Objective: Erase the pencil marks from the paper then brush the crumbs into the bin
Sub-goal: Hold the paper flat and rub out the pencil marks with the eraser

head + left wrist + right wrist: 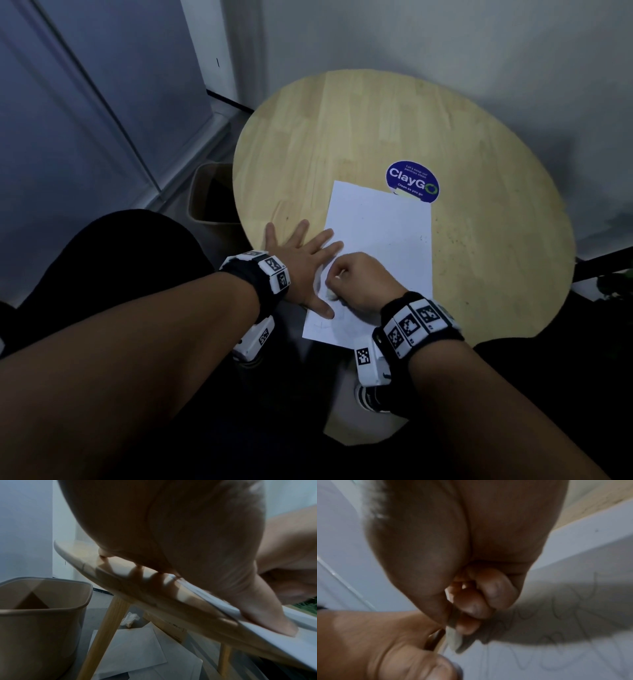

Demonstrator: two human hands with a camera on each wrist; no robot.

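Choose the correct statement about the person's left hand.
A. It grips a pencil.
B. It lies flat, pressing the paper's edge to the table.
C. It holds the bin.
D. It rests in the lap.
B: the left hand lies spread flat, fingers and thumb pressing the paper onto the table.

My head camera looks down on the counter; both wrist cameras sit very near my fingers, sharing the paper.
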